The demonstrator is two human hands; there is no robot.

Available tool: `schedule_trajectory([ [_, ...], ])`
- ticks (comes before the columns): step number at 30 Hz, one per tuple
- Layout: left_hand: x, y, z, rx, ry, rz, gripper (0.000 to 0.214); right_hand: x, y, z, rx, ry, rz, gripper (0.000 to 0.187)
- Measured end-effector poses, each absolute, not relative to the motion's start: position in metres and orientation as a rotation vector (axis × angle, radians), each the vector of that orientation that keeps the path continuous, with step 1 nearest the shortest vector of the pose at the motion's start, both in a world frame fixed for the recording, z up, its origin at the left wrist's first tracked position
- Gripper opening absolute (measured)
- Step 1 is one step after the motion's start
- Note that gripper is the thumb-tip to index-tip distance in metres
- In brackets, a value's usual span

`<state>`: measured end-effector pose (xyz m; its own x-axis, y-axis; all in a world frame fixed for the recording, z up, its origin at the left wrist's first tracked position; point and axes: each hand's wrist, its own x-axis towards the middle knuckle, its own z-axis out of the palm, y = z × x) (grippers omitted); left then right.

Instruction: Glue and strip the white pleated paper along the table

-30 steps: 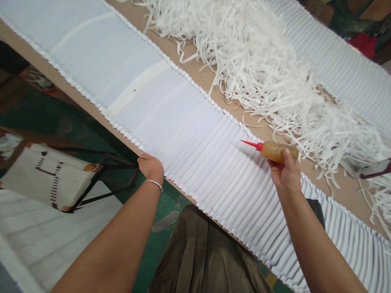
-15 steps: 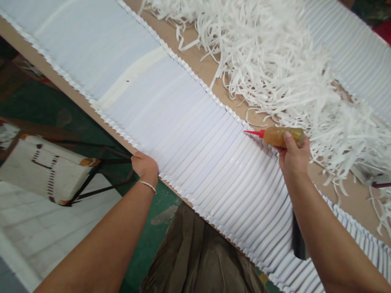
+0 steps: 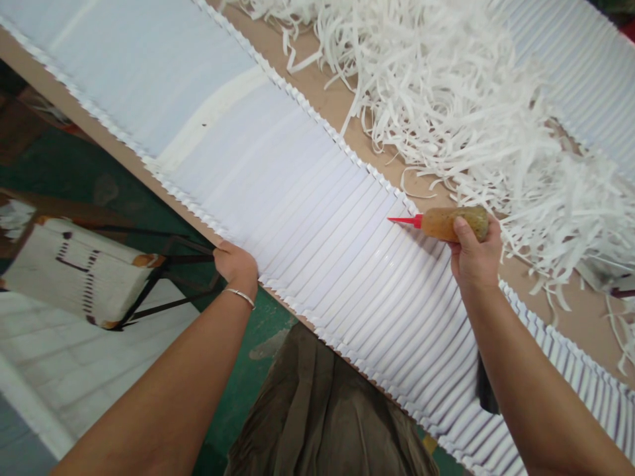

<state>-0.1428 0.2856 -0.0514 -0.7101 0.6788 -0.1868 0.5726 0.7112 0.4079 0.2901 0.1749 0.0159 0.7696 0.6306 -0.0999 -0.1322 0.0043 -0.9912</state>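
A long row of overlapping white strips (image 3: pixel 317 225) fans diagonally across the brown board, its two edges stepped. In my right hand (image 3: pixel 476 254) is a glue bottle (image 3: pixel 436 223) of amber colour, lying nearly level with its red nozzle pointing left. The nozzle tip is over the strips close to their far edge; whether it touches them I cannot tell. My left hand (image 3: pixel 237 264), a bangle at its wrist, is closed at the near edge of the row. Its fingers are mostly hidden there. A dark cylinder (image 3: pixel 487 387) lies on the strips, partly behind my right forearm.
A heap of curly white paper-like ribbons (image 3: pixel 446 99) covers the board (image 3: pixel 317 79) beyond the row. Another fanned white row (image 3: pixel 570 73) lies at the far right. Below left stands a stool with a pale woven seat (image 3: pixel 84 271) on the green floor (image 3: pixel 74 165).
My right hand has shifted slightly left with the glue bottle, and the nozzle tip is farther left and a little lower over the strips. My left hand stays at the near edge.
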Motion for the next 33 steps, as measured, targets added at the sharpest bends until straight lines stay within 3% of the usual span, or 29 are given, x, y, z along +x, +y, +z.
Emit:
schedule_trajectory([
  [14, -0.139, 0.285, -0.050, 0.948, 2.624, 0.472, 0.047, 0.231, 0.120, 0.028, -1.584, -0.523, 0.663, 0.068],
  [33, -0.135, 0.284, -0.044, 0.914, 2.591, 0.515, 0.039, 0.136, 0.036, 0.046, -1.877, -0.887, 0.765, 0.074],
])
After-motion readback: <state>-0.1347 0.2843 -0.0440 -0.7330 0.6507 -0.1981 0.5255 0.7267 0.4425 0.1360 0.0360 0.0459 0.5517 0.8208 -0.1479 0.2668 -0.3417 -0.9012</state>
